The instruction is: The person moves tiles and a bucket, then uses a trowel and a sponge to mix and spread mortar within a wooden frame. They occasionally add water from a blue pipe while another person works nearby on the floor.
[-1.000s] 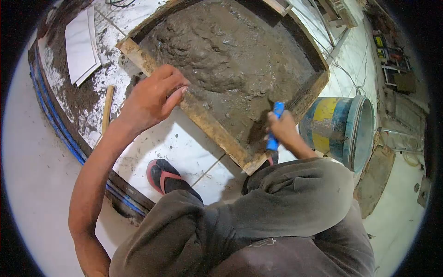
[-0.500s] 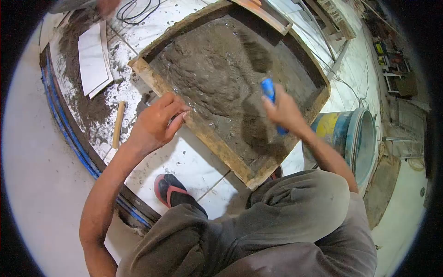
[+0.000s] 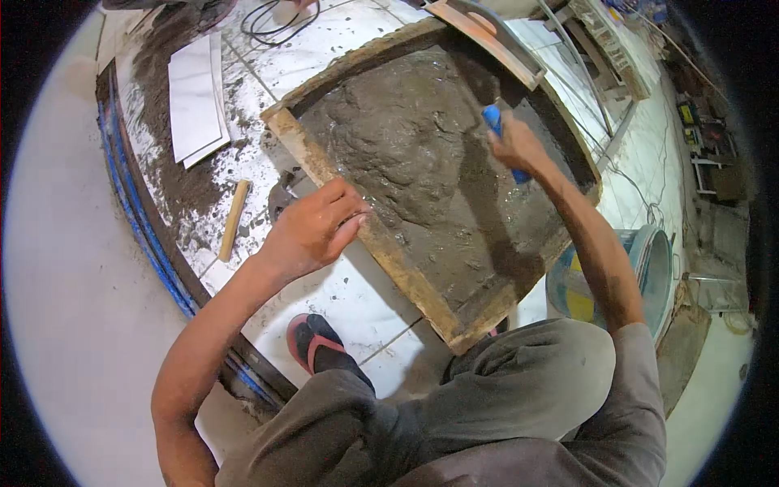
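Note:
A wooden tray (image 3: pixel 410 280) with raised edges holds wet grey mortar (image 3: pixel 389 134), heaped toward its left side and flatter on the right. My right hand (image 3: pixel 519 148) is closed around the blue handle (image 3: pixel 492 118) of a tool over the right part of the mortar; the tool's working end is hard to make out. At the tray's left edge, my left hand (image 3: pixel 324 223) rests with curled fingers against the wood, apparently gripping the rim. A wooden-handled tool (image 3: pixel 234 221) lies on the floor to the left.
White tile pieces (image 3: pixel 197 101) lie at the upper left beside spilled dark material. A bucket (image 3: pixel 641 268) stands right of the tray. An orange-faced board (image 3: pixel 487 36) lies across the tray's far corner. Blue pipes (image 3: pixel 134 223) run along the left. Another person's fingers (image 3: pixel 303 6) show at the top.
My right hand has moved up and away with the blue-handled tool, across the mortar. The view has shifted, so the tray sits lower and further right. My left hand stays at the rim.

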Demonstrator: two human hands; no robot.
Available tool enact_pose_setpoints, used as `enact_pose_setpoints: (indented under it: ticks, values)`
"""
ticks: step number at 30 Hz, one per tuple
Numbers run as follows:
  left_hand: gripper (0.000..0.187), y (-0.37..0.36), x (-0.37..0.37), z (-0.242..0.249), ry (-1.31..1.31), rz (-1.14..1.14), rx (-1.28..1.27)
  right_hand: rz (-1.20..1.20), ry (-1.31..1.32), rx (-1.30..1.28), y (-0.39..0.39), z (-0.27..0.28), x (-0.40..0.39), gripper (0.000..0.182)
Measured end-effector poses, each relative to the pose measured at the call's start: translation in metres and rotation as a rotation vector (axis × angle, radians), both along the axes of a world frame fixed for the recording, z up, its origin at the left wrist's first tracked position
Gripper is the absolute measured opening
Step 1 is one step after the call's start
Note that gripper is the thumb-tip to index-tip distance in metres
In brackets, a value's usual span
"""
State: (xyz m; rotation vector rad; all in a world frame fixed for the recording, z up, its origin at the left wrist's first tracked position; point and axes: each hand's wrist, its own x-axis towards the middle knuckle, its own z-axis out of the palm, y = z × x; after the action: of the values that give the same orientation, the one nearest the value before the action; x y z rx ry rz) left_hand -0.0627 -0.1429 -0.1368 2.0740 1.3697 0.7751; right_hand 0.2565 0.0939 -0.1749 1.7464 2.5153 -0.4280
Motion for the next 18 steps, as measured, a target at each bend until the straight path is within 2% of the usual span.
enact_pose_setpoints:
  ticks: [1, 4, 5, 8, 9, 12, 13, 17, 18]
  values:
    - [0.017, 0.0, 0.0, 0.001, -0.001, 0.002, -0.008, 0.015, -0.014, 0.068, 0.025, -0.018, 0.005, 0.039]
    - [0.017, -0.002, -0.001, 0.003, 0.004, 0.006, -0.027, 0.113, -0.058, 0.038, 0.06, -0.037, -0.001, 0.039]
    - [0.017, -0.002, -0.002, 0.003, 0.005, 0.005, -0.028, 0.21, 0.01, 0.13, 0.067, -0.06, 0.007, 0.037]
    - [0.017, -0.004, -0.004, -0.001, 0.013, -0.008, -0.007, 0.199, 0.059, -0.072, 0.041, -0.046, -0.017, 0.035]
    - [0.017, -0.004, -0.005, -0.002, 0.016, -0.014, 0.006, 0.238, 0.03, -0.088, 0.024, -0.034, -0.026, 0.034]
    - [0.016, -0.002, -0.006, -0.006, 0.042, -0.007, -0.021, 0.347, 0.183, -0.082, -0.003, -0.037, -0.022, 0.029]
    - [0.016, -0.002, -0.005, -0.008, 0.026, -0.012, -0.02, 0.489, 0.106, -0.06, -0.017, -0.024, -0.015, 0.031]
    - [0.016, 0.001, -0.004, -0.009, 0.017, -0.006, -0.053, 0.081, 0.137, -0.41, -0.084, 0.043, 0.002, 0.038]
    - [0.015, 0.001, -0.004, -0.009, 0.025, 0.002, -0.074, 0.054, 0.124, -0.414, -0.097, 0.043, 0.022, 0.039]
